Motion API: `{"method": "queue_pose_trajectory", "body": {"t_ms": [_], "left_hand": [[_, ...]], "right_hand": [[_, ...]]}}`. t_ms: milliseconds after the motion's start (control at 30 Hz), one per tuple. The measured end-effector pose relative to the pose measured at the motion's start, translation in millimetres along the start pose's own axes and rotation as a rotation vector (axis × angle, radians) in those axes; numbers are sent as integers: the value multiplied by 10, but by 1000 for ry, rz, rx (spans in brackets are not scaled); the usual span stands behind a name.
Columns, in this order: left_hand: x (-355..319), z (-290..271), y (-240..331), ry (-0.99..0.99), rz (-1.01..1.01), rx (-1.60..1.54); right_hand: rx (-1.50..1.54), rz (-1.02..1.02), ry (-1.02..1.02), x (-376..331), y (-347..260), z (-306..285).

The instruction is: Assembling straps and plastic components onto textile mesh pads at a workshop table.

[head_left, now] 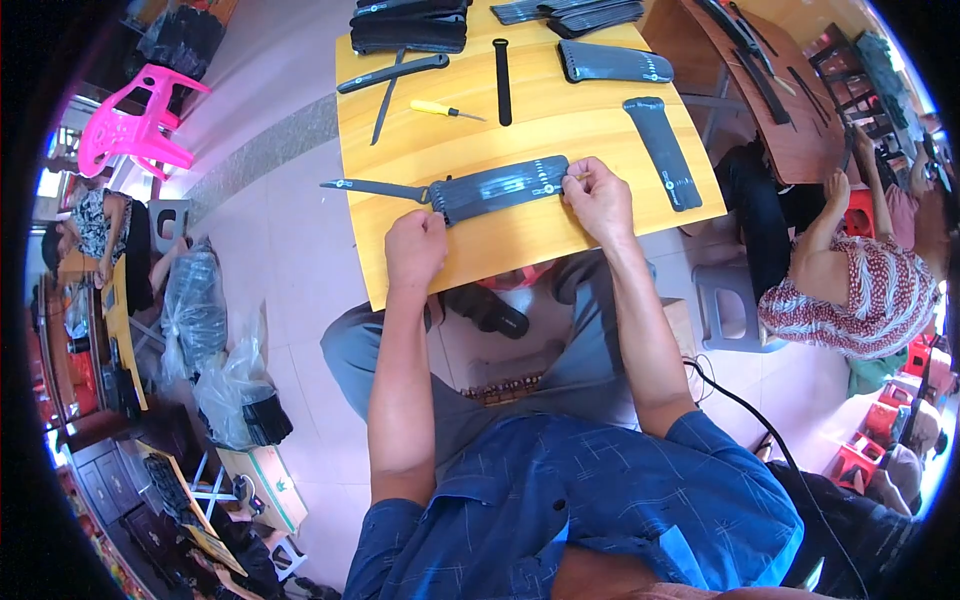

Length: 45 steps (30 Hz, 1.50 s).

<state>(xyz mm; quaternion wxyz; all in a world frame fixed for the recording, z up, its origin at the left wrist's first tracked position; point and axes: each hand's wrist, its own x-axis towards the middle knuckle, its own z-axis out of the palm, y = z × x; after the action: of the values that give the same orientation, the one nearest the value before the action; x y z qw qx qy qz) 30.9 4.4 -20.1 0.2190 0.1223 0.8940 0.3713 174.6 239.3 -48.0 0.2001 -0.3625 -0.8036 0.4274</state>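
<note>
A person's two bare hands are working near the near edge of a yellow wooden table, where a flat dark sleeve is lying, its thin strap poking past the left edge. The right hand is pinching the sleeve's right end between thumb and fingers; the left hand is curling beside its left end, and whether it is gripping anything cannot be told. Farther in, a yellow-handled screwdriver is lying between crossed strips and a black strap. Another dark sleeve is lying along the right edge
</note>
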Motion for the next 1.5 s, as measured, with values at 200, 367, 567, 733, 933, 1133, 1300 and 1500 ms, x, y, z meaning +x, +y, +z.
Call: {"method": "queue_pose_trajectory", "body": {"t_ms": [200, 367, 567, 733, 933, 1133, 1300, 1500], "left_hand": [[46, 28, -70, 1, -32, -22], [105, 56, -128, 31, 76, 96], [90, -9, 9, 20, 63, 309], [-12, -100, -30, 57, 100, 371], [-605, 8, -152, 310, 391, 222], [-883, 433, 63, 127, 874, 371], [-687, 490, 76, 15, 912, 383], [-511, 201, -229, -8, 726, 558]], "right_hand": [[-54, 14, -8, 50, 6, 0], [-143, 11, -24, 55, -110, -60], [-152, 43, -71, 117, -30, -62], [-181, 25, -45, 25, -160, -66], [-167, -300, 125, -367, -260, -41], [-432, -633, -40, -587, -273, 239], [-582, -597, -193, -596, -197, 288], [-588, -597, -206, -635, -220, 244]]}}
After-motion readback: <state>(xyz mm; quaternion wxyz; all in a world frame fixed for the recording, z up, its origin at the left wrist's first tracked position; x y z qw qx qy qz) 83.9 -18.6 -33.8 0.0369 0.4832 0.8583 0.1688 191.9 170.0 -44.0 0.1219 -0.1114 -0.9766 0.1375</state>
